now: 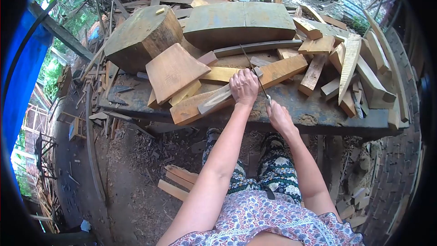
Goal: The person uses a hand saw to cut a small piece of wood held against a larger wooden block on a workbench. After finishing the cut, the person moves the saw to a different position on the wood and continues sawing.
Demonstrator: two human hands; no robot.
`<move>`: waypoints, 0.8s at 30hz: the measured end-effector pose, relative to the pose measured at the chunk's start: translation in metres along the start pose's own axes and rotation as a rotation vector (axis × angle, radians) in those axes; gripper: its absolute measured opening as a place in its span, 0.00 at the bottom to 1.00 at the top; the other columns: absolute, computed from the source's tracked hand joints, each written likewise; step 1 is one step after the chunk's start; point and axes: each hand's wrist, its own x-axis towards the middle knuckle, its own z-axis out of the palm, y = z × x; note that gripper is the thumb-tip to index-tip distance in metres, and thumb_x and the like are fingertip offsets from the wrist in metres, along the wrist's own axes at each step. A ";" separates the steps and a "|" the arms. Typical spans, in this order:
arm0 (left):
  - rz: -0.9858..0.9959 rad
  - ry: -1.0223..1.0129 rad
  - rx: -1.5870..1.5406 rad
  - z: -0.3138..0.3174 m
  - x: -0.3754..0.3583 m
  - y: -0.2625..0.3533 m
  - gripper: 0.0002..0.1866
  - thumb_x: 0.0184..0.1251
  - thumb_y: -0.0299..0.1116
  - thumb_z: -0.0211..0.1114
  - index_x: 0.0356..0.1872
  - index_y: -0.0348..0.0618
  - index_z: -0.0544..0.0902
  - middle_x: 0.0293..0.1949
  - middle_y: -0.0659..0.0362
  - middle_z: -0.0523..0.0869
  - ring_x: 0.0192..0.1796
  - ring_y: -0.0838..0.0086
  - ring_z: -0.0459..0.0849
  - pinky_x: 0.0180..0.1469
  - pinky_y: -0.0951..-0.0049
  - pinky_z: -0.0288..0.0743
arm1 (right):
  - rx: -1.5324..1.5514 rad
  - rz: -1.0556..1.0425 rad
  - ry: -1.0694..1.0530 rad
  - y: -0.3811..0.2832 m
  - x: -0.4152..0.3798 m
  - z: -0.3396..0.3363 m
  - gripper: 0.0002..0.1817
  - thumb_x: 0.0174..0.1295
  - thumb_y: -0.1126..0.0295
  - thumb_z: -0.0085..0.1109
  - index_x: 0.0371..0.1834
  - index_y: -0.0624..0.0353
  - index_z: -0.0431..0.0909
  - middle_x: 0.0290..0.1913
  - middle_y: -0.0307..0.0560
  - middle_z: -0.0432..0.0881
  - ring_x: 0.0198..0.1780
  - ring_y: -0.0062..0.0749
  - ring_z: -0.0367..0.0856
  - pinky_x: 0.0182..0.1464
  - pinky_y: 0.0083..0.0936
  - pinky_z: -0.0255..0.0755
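Note:
My left hand [245, 85] presses down on a short greyish wooden strip [213, 102], its fingers wrapped over the top. The strip lies along a thicker wooden beam [287, 69] on the workbench. My right hand [280, 116] is closed round the pale handle of a saw [246, 55], its long thin dark blade seen nearly edge-on. The blade crosses the strip just right of my left hand and points away from me. A flared wooden block [175, 72] lies left of my left hand.
The dark workbench [314, 117] carries two large timber blocks [136, 41] [236, 20] at the back. Cut wood pieces [317, 45] pile up on its right. A dark flat tool [119, 89] lies at the left end. Planks [180, 180] and wood chips cover the ground below.

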 end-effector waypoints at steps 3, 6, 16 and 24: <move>-0.009 -0.025 0.014 -0.001 0.000 0.001 0.11 0.66 0.38 0.53 0.33 0.43 0.79 0.32 0.55 0.83 0.38 0.62 0.82 0.43 0.61 0.72 | 0.014 0.006 -0.015 0.003 -0.002 -0.002 0.17 0.71 0.59 0.43 0.43 0.64 0.74 0.40 0.71 0.81 0.48 0.67 0.78 0.49 0.56 0.71; -0.004 -0.040 0.005 -0.001 0.000 0.000 0.11 0.66 0.38 0.52 0.33 0.43 0.79 0.33 0.55 0.83 0.38 0.61 0.82 0.43 0.61 0.72 | 0.030 -0.057 -0.006 -0.005 0.024 -0.002 0.17 0.71 0.60 0.43 0.43 0.64 0.74 0.40 0.72 0.80 0.48 0.67 0.78 0.49 0.56 0.71; -0.002 -0.030 -0.024 0.001 -0.002 0.000 0.10 0.64 0.37 0.53 0.30 0.43 0.77 0.31 0.53 0.82 0.38 0.61 0.81 0.44 0.60 0.71 | 0.009 -0.049 -0.003 -0.001 0.017 -0.004 0.16 0.70 0.61 0.44 0.41 0.64 0.74 0.38 0.71 0.81 0.46 0.67 0.79 0.48 0.56 0.71; 0.003 -0.028 -0.019 0.000 0.000 0.000 0.11 0.65 0.37 0.52 0.34 0.43 0.79 0.32 0.55 0.83 0.38 0.61 0.82 0.44 0.61 0.72 | 0.013 -0.060 -0.002 -0.007 0.025 -0.005 0.16 0.69 0.61 0.45 0.40 0.65 0.75 0.38 0.72 0.81 0.47 0.65 0.79 0.49 0.55 0.71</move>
